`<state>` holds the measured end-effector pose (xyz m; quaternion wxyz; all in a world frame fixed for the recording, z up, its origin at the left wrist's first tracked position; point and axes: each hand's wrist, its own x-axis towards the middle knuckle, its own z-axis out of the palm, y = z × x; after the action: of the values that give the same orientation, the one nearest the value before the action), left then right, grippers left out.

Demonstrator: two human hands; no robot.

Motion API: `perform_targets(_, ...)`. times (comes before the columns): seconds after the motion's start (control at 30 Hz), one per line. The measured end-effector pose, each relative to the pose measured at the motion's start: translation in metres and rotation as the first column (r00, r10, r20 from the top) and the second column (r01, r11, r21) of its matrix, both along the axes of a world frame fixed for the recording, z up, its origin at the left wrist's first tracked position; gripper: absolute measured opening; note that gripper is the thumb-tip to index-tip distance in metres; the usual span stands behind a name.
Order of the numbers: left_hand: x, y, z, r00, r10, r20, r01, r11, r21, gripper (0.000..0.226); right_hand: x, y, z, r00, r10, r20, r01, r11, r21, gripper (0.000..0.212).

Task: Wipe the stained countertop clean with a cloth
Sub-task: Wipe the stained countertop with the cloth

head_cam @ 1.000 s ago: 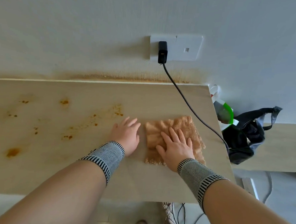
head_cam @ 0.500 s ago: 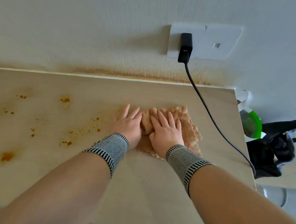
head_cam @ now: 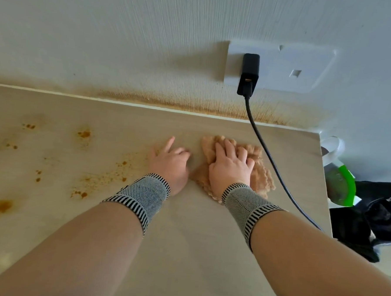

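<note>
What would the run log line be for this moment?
wiping | right hand presses cloth | left hand on countertop | stains remain left

Cloth [head_cam: 260, 171] middle hidden under right hand [head_cam: 230, 170].

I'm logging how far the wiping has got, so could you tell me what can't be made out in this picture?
All in the head view:
- Countertop under the cloth: stained or clean, hidden by the cloth and the right hand.
- Right hand's grip: its palm side is hidden by the hand itself.
- Countertop's left end: cut off by the frame edge.
- Green and white object and black bag: partly behind the counter edge, unidentifiable.
</note>
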<state>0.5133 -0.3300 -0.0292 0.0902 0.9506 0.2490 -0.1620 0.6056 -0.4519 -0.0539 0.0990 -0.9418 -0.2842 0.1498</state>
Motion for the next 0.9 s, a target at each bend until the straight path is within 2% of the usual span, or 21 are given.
perform_targets(0.13, 0.011, 0.019, 0.006, 0.998, 0.057, -0.026, -0.058, 0.998, -0.008, 0.050, 0.018, 0.002, -0.002, 0.943, -0.327, -0.053, 0.328, 0.945, 0.011, 0.060)
perform_targets(0.2, 0.018, 0.033, 0.007, 0.995, 0.096, -0.029, -0.097, 0.995, -0.031, 0.054, 0.023, 0.007, -0.002, 0.934, -0.353, -0.051, 0.354, 0.935, 0.004, 0.061)
perform_targets(0.33, 0.025, 0.068, 0.004, 0.993, 0.106, -0.044, -0.107, 0.994, -0.016, 0.055, 0.024, 0.032, 0.000, 0.980, -0.197, 0.019, 0.197, 0.980, -0.024, 0.058)
perform_targets(0.47, 0.014, 0.087, -0.002, 0.994, 0.087, -0.068, -0.089, 0.996, -0.030, 0.056, 0.012, 0.083, 0.006, 0.999, -0.034, 0.026, 0.034, 0.999, -0.020, 0.056)
perform_targets(0.6, 0.005, 0.096, -0.008, 0.999, 0.052, 0.012, -0.052, 0.999, 0.008, 0.053, -0.002, 0.124, 0.007, 0.980, 0.192, 0.041, -0.192, 0.981, -0.003, 0.055)
perform_targets(0.67, 0.004, 0.099, -0.009, 0.998, 0.045, 0.033, -0.045, 0.999, 0.003, 0.053, 0.007, 0.113, 0.004, 0.996, 0.081, 0.041, -0.081, 0.997, -0.013, 0.052)
perform_targets(0.77, 0.003, 0.100, -0.008, 0.999, 0.043, 0.019, -0.042, 0.999, -0.027, 0.053, 0.018, 0.078, 0.001, 0.970, -0.234, 0.069, 0.236, 0.971, -0.034, 0.045)
perform_targets(0.83, 0.004, 0.101, -0.006, 0.999, 0.036, 0.018, -0.035, 0.999, -0.037, 0.053, 0.019, 0.073, 0.005, 0.957, -0.280, 0.076, 0.286, 0.956, -0.068, 0.044)
perform_targets(0.9, 0.006, 0.103, -0.005, 0.999, 0.033, 0.025, -0.031, 0.999, -0.043, 0.054, 0.015, 0.085, 0.008, 0.974, -0.219, 0.059, 0.223, 0.973, -0.060, 0.046)
